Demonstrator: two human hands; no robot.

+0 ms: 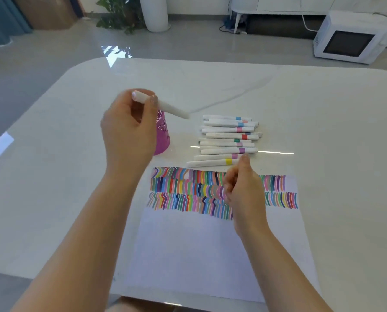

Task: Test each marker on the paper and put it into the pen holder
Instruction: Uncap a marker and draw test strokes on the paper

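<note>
Table (300,97) is glossy and smooth, white stone look with faint grey veins, with window glare mirrored on it. Paper (188,248) is a matt white sheet; ink strokes flat, no shine. Markers (227,140) in the pile have white barrels of smooth plastic, dull satin, with coloured bands; raised marker (165,108) has the same finish. Pen holder (163,136) is magenta with a pierced wall and slight sheen — plastic or painted metal, cannot tell. Floor (52,52) is polished grey, reflective. Microwave (350,34) has a smooth white casing and a dark glossy door.

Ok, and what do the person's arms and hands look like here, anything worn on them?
The left forearm and right forearm are bare down to the frame's lower edge, with no sleeves in view. The left hand and right hand are ungloved; no watch, bracelet or ring shows. The nails are too blurred to judge.
</note>
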